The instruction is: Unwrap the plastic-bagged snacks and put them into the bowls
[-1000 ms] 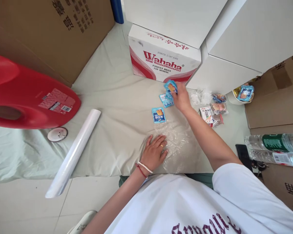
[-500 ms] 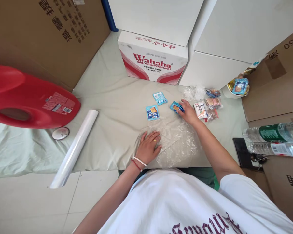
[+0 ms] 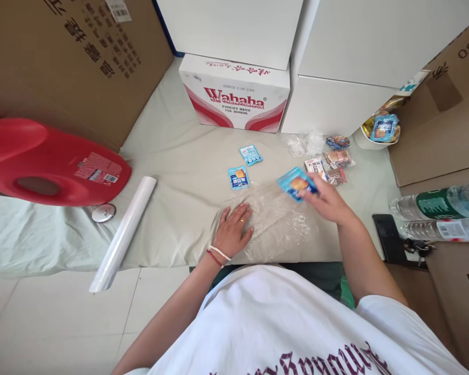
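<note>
At the back left of the cloth-covered surface (image 3: pixel 180 187), a brown carton (image 3: pixel 62 67) reads 温馨提示, its finer lines too small to make out. In front lies a red jug (image 3: pixel 62 159), its label illegible apart from a barcode. A clear-wrapped roll (image 3: pixel 123 234) juts past the front edge. Near that edge, the left hand (image 3: pixel 233 229) rests flat, fingers spread, beside a clear plastic sheet (image 3: pixel 277 229) and touching its left side. Beyond lie two blue packets (image 3: pixel 239 178) with Chinese lettering; at the back edge, a white and red carton (image 3: pixel 234 96) says "Wahaha® PURIFIED WATER FOR DRINKING". The right hand (image 3: pixel 326 200) grips a third packet (image 3: pixel 295 182) above the sheet, its print blurred. Toward the right edge, a white packet (image 3: pixel 313 165) shows 大面筋, partly behind the hand; past a white bowl (image 3: pixel 364 140), another box (image 3: pixel 422 135) bears "X50".
</note>
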`<action>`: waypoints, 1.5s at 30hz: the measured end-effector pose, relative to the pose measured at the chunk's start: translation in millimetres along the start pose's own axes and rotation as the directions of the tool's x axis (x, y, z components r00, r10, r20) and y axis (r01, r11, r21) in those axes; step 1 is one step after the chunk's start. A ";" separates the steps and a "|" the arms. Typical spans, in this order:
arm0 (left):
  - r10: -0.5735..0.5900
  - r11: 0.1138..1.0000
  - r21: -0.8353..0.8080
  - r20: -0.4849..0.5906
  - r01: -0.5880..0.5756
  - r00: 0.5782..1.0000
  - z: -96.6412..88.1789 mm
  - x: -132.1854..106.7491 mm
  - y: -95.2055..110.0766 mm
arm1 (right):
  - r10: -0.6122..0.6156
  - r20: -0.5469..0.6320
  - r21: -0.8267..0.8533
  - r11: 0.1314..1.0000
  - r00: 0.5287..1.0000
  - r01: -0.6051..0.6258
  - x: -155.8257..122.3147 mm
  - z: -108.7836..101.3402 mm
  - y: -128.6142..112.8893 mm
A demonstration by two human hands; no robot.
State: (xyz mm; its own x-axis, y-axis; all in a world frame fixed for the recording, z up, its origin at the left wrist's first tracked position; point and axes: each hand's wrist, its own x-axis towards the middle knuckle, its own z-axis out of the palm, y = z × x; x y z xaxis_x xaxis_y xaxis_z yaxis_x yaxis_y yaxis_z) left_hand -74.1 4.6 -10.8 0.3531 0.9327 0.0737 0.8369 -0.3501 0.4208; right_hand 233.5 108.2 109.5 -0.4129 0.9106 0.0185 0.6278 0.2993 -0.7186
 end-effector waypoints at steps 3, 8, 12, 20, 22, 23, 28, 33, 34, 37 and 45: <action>0.006 1.000 0.005 0.019 -0.006 1.000 -0.2 0.4 -0.1 | -0.131 0.383 0.110 0.989 0.914 0.096 -18.8 16.4 -10.4; 0.030 0.999 0.014 0.048 -0.031 0.998 -0.2 0.2 -0.1 | -0.170 0.620 0.020 0.979 0.766 0.201 -6.2 57.2 1.8; 0.023 1.000 0.011 0.046 -0.023 0.999 0.1 0.2 -1.0 | -0.154 0.672 -0.053 0.966 0.724 0.254 10.2 70.8 8.6; 0.018 1.000 -0.011 -0.144 -0.020 0.989 4.5 -20.9 -6.0 | -0.098 0.584 -0.272 0.912 0.806 0.308 8.5 81.3 0.8; 0.018 1.000 -0.002 -0.160 -0.019 0.987 5.7 -28.7 -4.6 | -0.102 0.574 -0.235 0.930 0.812 0.283 5.5 80.5 2.0; 0.005 1.000 0.001 -0.154 -0.005 0.988 6.1 -31.5 -3.7 | -0.110 0.576 -0.200 0.942 0.810 0.270 3.9 78.8 3.0; -0.101 0.995 0.002 -0.093 0.101 0.991 6.1 -31.1 -0.8 | -0.204 0.620 0.002 0.966 0.757 0.258 -3.0 60.5 3.9; -0.090 0.996 -0.012 -0.085 0.089 0.992 5.7 -25.9 -5.1 | -0.230 0.575 0.051 0.968 0.785 0.246 -1.1 59.6 0.1; -0.087 0.996 -0.018 -0.089 0.086 0.992 5.3 -26.4 -6.1 | -0.183 0.572 0.002 0.975 0.800 0.222 -0.2 63.4 0.4; -0.081 0.997 -0.019 -0.129 0.079 0.988 1.9 -30.5 -6.2 | 0.003 0.559 -0.207 0.969 0.829 0.136 0.5 77.0 2.4; 0.079 0.997 0.020 -0.030 -0.079 0.996 -6.4 -35.0 3.8 | 0.032 0.360 -0.400 0.908 0.932 0.124 -5.0 88.1 -0.1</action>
State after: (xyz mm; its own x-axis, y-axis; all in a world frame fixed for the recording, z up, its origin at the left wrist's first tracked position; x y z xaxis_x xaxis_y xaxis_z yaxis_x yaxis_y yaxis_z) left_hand -85.9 -28.8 -6.0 0.4054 0.9043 0.1342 0.8147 -0.4239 0.3958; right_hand 177.4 78.4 48.2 -0.6027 0.7558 -0.2558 0.7830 0.4985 -0.3720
